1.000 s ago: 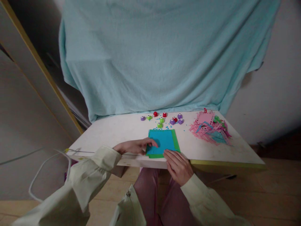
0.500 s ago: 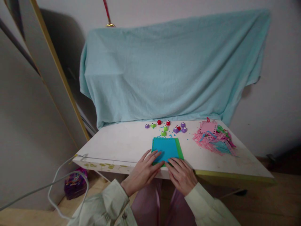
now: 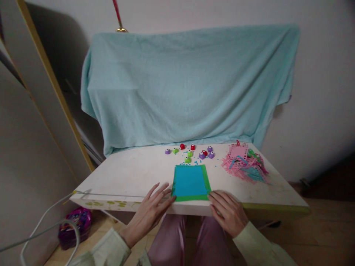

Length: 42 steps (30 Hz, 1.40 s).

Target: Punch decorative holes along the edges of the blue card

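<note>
A blue sheet of paper (image 3: 190,181) with small holes along its top edge lies on a slightly larger green sheet (image 3: 191,198), whose border shows at the right and bottom. My left hand (image 3: 152,207) is open, its fingers spread and the thumb touching the lower left corner of the green sheet. At the lower right corner, my right hand (image 3: 227,210) lies open with its fingertips on the paper's edge. Beyond the sheets stand several small red, green and purple pieces with single eyes (image 3: 188,159), among scattered blue paper dots (image 3: 197,162).
On the right of the white table (image 3: 127,170) is a heap of pink, green and blue paper strips (image 3: 244,166) with a pink card (image 3: 237,152) on top. A light blue cloth (image 3: 188,88) hangs behind. A grey cable (image 3: 46,210) runs by the left corner.
My hands have moved apart from the middle of the paper to its lower corners, uncovering the blue sheet and the green lower border. The view has shifted slightly.
</note>
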Available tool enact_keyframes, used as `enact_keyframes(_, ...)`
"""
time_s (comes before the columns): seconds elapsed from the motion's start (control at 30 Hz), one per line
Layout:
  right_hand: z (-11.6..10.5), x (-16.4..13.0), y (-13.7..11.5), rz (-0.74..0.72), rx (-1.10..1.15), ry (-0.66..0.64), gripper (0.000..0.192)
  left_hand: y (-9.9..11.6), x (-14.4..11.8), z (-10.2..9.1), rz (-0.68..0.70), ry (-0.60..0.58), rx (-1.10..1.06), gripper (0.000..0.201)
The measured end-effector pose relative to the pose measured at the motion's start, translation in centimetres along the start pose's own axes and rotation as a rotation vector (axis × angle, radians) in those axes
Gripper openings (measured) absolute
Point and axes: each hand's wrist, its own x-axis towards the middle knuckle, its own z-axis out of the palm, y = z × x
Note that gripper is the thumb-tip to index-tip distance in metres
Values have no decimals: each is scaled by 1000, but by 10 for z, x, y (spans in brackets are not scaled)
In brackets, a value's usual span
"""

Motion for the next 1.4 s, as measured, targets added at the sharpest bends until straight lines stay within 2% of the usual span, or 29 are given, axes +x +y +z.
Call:
enact_keyframes(0.2, -4, 1, -5, 45, 38, -12, 34, -5, -4, 4, 23, -14, -50, 43)
enact_keyframes(0.3, -8, 6, -6, 116, 114, -1, 24, -3, -7, 4, 2, 32, -115, 39)
enact_keyframes(0.4, -10, 21, -10, 264, 176, 73, 14, 0, -4, 3, -132, 138, -256, 37)
enact_keyframes(0.5, -8, 46, -24, 353, 211, 93, 16, 2, 6, 1, -255, 227, -396, 35)
enact_keyframes(0.57, -3, 62, -39, 319, 216, 2, 27, 1, 14, -1, -243, 233, -428, 33)
enact_keyframes(0.63, 3, 70, -54, 259, 189, -110, 50, -2, 18, -1, -178, 219, -403, 35)
enact_keyframes(0.7, 11, 70, -66, 217, 142, -197, 72, -4, 19, -1, -105, 187, -342, 37)
enact_keyframes(0.77, 19, 62, -73, 197, 72, -239, 81, -4, 17, -1, -42, 146, -268, 37)
enact_keyframes(0.8, 22, 58, -73, 185, 34, -245, 77, -2, 16, -1, -16, 128, -232, 37)
enact_keyframes(0.9, 26, 44, -69, 116, -48, -240, 51, 10, 15, -1, 48, 104, -150, 37)
enact_keyframes(1.0, 19, 39, -63, 41, -80, -203, 34, 28, 19, 1, 106, 123, -122, 36)
enact_keyframes(1.13, 0, 44, -60, -24, -80, -88, 31, 44, 32, 4, 151, 180, -140, 32)
enact_keyframes(1.27, -18, 46, -54, -106, -101, 1, 33, 49, 42, 1, 191, 210, -147, 30)
enact_keyframes(1.4, -28, 43, -44, -176, -117, 35, 34, 52, 42, -5, 249, 191, -112, 34)
